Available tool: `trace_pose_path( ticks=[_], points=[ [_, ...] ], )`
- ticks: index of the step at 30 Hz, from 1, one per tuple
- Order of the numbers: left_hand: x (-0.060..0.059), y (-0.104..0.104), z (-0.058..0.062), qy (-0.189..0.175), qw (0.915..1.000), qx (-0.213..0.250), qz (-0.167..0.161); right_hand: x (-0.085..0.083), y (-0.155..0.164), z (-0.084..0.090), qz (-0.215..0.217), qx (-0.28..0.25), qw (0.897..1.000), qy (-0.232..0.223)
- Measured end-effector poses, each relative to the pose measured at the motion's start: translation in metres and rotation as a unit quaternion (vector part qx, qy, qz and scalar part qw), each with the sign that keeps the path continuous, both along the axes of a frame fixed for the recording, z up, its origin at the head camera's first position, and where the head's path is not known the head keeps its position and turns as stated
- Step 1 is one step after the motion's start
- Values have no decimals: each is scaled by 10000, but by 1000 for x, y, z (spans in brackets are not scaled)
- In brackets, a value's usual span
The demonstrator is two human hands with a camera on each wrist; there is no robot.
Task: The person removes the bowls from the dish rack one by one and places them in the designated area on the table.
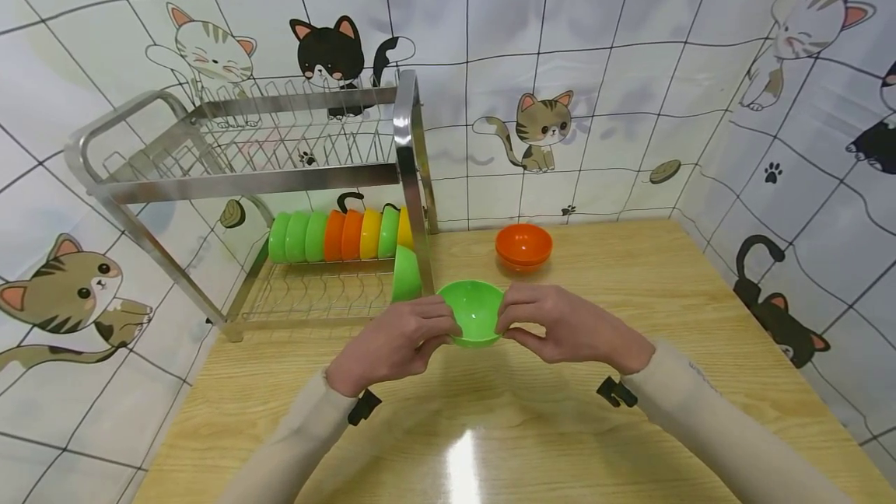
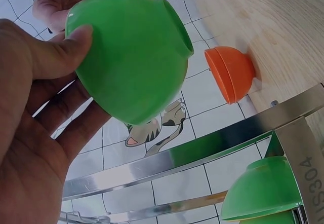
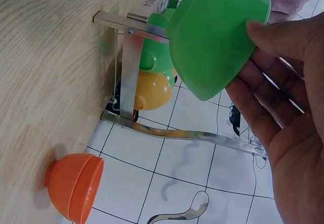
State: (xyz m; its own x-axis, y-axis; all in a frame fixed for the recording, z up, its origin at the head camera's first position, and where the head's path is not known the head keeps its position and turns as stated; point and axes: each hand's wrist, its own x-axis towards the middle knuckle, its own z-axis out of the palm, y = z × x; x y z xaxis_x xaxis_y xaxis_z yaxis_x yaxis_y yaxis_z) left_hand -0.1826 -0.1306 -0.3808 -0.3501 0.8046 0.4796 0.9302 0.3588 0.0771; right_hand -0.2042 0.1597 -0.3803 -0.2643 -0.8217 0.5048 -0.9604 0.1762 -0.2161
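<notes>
Green bowl point(image 1: 474, 322) sits between both hands, lifted just above the wooden table point(image 1: 700, 333) in front of the dish rack point(image 1: 280, 177). The left hand point(image 1: 395, 348) holds its left rim with the thumb on the edge and the fingers spread under the outside wall, and the right hand point(image 1: 567, 329) holds the opposite rim the same way. The bowl's mouth faces up and slightly toward the person. Behind it, near the tiled wall, an orange bowl point(image 1: 523, 246) stands on the table, well apart from the hands. On the rack's lower shelf a row of green, orange and yellow bowls point(image 1: 343, 235) stands on edge, and one more green bowl point(image 1: 406, 274) leans beside the rack's front post.
</notes>
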Motion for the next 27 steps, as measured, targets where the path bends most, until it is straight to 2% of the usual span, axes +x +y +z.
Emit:
trace_pose_path(
  ticks=[6, 14, 17, 21, 27],
  points=[
    [-1, -1, -3, -181, 9996, 221, -1, 3, -1, 0, -87, -35, 9999, 62],
    [-2, 0, -6, -126, 9984, 552, 62, 4, 1, 1, -361, -26, 9991, 229],
    [-3, 0, -6, -284, 9963, 813, 74, 3, 3, 1, -414, -32, 9986, 327],
    [-5, -2, -6, -594, 9883, 1386, 244, 2, 8, 1, -539, -41, 9973, 498],
    [-10, -8, -8, -767, 9668, 2270, 889, -4, 22, 0, -836, -142, 9942, 669]
  ],
)
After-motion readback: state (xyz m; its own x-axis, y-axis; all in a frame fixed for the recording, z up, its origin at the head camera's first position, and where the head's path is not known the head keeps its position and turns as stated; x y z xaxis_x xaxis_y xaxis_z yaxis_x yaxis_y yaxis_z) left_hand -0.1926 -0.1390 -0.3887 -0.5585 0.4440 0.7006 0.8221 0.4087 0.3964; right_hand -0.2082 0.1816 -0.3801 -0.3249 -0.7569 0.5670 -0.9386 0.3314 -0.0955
